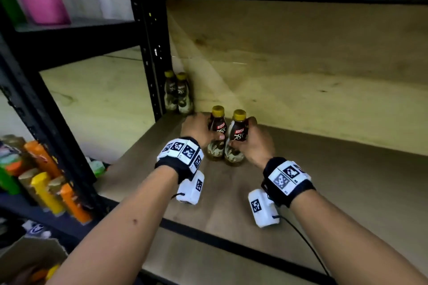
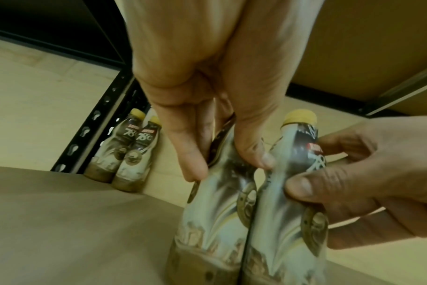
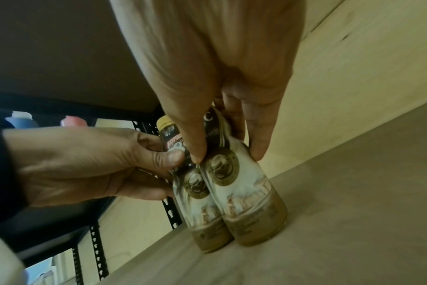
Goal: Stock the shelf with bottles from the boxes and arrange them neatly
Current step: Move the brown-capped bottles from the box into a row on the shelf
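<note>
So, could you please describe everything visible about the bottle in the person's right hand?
The right-hand bottle is a small plastic coffee drink with a yellow cap, a dark upper label reading 78°C and a cream and brown swirl lower down. It stands upright on the shelf board, side against the left-hand bottle. The right hand grips its waist.

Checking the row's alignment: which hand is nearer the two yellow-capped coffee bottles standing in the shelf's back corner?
Left. The left hand grips a bottle just in front of the corner pair; the right hand grips the neighbouring bottle, farther right.
</note>
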A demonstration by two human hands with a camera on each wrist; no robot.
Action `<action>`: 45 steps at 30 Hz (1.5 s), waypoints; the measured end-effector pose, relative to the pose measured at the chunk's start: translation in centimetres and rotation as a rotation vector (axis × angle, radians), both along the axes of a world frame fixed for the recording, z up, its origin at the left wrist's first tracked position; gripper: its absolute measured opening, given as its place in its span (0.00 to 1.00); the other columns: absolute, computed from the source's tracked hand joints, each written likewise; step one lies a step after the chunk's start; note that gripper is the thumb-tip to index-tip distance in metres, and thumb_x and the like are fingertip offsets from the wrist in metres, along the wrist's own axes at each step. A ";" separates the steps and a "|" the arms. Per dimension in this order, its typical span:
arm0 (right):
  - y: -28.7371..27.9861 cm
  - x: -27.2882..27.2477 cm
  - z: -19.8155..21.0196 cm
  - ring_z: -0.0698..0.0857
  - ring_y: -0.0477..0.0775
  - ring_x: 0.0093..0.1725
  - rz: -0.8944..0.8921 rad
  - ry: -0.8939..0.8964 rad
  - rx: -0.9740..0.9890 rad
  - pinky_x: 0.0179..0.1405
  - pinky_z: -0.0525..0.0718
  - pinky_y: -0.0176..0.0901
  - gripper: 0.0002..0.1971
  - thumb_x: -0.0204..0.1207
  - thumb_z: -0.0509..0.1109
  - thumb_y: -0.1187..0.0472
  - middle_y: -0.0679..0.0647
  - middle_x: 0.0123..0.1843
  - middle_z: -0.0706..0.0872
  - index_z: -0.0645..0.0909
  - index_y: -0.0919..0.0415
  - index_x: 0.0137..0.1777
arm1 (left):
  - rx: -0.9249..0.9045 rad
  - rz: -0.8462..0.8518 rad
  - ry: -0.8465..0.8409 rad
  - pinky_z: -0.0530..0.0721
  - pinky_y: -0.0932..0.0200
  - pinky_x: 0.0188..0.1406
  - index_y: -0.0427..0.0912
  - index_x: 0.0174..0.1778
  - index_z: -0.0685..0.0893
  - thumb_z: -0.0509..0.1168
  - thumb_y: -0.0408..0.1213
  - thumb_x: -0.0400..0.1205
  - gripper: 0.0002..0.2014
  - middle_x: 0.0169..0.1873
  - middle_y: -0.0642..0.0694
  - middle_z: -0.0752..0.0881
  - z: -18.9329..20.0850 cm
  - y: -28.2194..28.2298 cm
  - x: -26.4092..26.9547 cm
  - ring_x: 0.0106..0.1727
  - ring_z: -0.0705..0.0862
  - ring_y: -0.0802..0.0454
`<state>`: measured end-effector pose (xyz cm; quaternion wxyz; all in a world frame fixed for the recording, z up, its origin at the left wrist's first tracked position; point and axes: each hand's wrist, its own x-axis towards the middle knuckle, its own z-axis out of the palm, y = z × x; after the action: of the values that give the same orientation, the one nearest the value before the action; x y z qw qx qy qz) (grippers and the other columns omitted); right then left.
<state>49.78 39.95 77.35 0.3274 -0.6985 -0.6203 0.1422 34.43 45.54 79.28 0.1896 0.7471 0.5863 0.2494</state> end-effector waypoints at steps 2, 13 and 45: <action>2.9 -1.4 0.1 0.87 0.62 0.58 -0.010 -0.022 -0.007 0.52 0.85 0.52 0.28 0.71 0.79 0.54 0.58 0.60 0.87 0.69 0.59 0.65 | -0.007 0.021 -0.003 0.82 0.51 0.61 0.46 0.62 0.83 0.79 0.49 0.69 0.27 0.58 0.43 0.88 0.1 2.6 -1.1 0.60 0.85 0.42; 12.5 -4.2 0.5 0.84 0.70 0.57 -0.082 -0.046 -0.035 0.50 0.84 0.56 0.27 0.74 0.76 0.55 0.64 0.60 0.84 0.65 0.61 0.65 | 0.019 0.059 -0.015 0.85 0.50 0.55 0.47 0.52 0.87 0.76 0.46 0.69 0.16 0.47 0.44 0.89 0.3 13.5 -1.6 0.52 0.86 0.41; 13.2 -0.5 1.1 0.80 0.66 0.69 0.043 -0.047 -0.114 0.63 0.81 0.50 0.31 0.79 0.72 0.56 0.64 0.73 0.78 0.66 0.64 0.78 | 0.046 0.034 0.033 0.80 0.45 0.61 0.37 0.57 0.86 0.63 0.39 0.80 0.14 0.56 0.36 0.86 2.3 10.7 -2.3 0.59 0.83 0.35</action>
<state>49.30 53.10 78.42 0.2692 -0.7058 -0.6335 0.1678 32.08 56.29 81.57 0.1585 0.7452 0.5960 0.2534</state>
